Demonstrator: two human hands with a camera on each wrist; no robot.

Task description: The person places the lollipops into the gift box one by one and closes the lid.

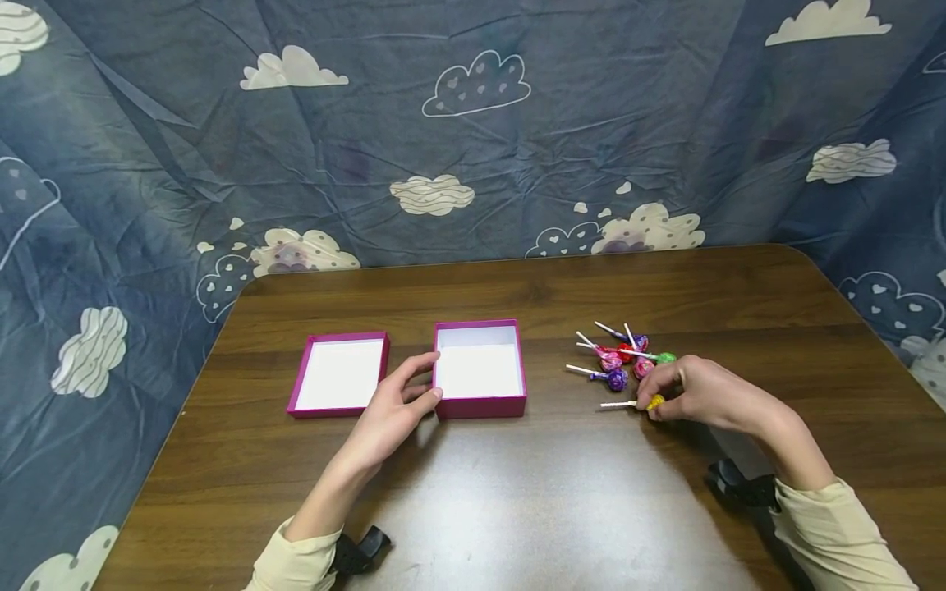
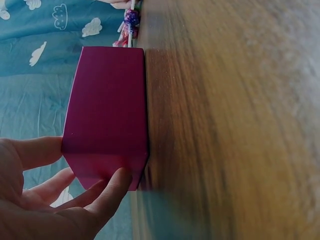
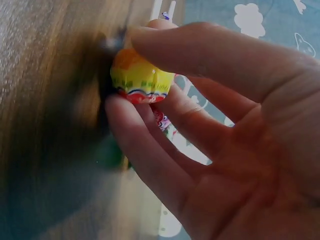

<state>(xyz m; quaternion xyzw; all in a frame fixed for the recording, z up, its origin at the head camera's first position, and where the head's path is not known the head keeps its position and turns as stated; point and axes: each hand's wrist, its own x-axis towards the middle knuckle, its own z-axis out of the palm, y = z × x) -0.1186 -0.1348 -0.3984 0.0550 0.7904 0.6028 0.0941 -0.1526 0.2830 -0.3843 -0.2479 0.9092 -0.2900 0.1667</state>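
Observation:
My right hand (image 1: 702, 396) pinches the wrapped head of a yellow lollipop (image 3: 142, 75) between thumb and fingers, low over the table. Its white stick points left in the head view. Just beyond lie several wrapped lollipops (image 1: 617, 379) in a loose pile, purple, pink, red and green, their sticks mostly toward the left. At the middle stands an open magenta box (image 1: 482, 408) with a white inside and nothing in it. Against its left side rest the extended fingertips of my left hand (image 1: 386, 417), also seen touching the box wall (image 2: 107, 100) in the left wrist view.
A shallow magenta lid (image 1: 338, 373) lies left of the box, white inside facing up, partly behind my left hand. Everything is on a brown wooden table (image 1: 547, 492). A blue cloth (image 1: 473, 148) with cloud prints hangs behind the far edge.

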